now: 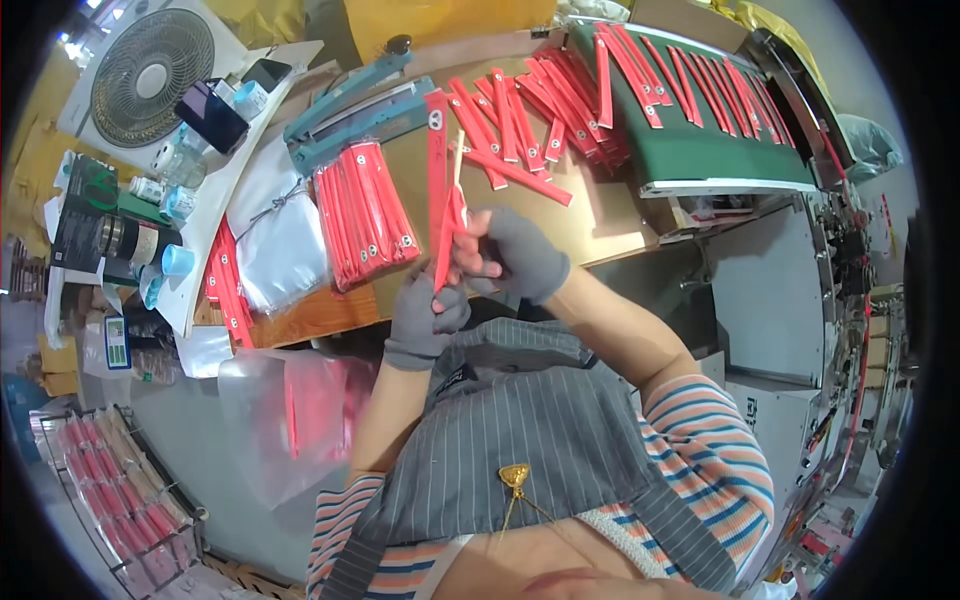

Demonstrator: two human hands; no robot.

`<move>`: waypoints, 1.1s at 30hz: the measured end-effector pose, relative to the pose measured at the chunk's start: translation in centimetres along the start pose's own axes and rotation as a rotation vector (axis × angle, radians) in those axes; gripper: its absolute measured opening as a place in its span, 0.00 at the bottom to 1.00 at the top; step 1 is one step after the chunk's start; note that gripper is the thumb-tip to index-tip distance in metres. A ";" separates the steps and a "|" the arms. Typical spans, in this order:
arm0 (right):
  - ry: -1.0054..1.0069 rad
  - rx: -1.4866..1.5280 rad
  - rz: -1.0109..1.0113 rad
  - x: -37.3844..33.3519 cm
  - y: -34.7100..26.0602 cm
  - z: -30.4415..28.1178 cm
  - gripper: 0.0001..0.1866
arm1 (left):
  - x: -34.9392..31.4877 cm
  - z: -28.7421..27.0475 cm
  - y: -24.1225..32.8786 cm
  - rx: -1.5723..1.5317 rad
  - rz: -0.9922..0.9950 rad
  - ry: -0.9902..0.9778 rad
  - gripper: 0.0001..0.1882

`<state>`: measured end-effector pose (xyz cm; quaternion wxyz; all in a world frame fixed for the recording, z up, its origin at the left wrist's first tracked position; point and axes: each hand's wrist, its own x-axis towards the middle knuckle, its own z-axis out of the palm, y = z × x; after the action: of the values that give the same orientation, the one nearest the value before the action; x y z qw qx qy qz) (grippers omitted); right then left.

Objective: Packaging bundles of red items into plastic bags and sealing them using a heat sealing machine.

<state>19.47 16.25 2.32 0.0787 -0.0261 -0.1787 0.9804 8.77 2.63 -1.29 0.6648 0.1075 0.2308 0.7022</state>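
Both my hands wear grey gloves with bare fingertips and meet above the front edge of the table. In my left hand (pixel 428 318) is the lower end of a long, narrow red paper sleeve (pixel 437 150), which stands upright. My right hand (pixel 508 254) is closed, its fingertips pinching a second red sleeve (pixel 447 250) alongside the first. Pale thin sticks (pixel 459 155), looking like chopsticks, poke out of that sleeve's top. Beyond my hands lies a loose heap of red sleeves (pixel 507 120). A clear bag packed with red sleeves (pixel 365 215) rests left of them.
A blue-green lever sealer (pixel 360 125) stands behind the packed bag. Red sleeves lie spread on a green conveyor belt (pixel 700 150) at the far right. Clear plastic bags (pixel 285 250), a fan (pixel 153 75), a phone (pixel 212 115) and a dark flask (pixel 130 240) are at the left.
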 end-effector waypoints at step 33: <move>0.213 -1.334 -0.925 -4.3 0.3 0.9 0.23 | -0.2 6.2 1.8 0.565 0.323 0.371 0.15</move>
<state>23.59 14.94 3.19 0.4596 -0.0842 -0.7088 0.5284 10.00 3.57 4.97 0.4363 0.1930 0.5120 0.7143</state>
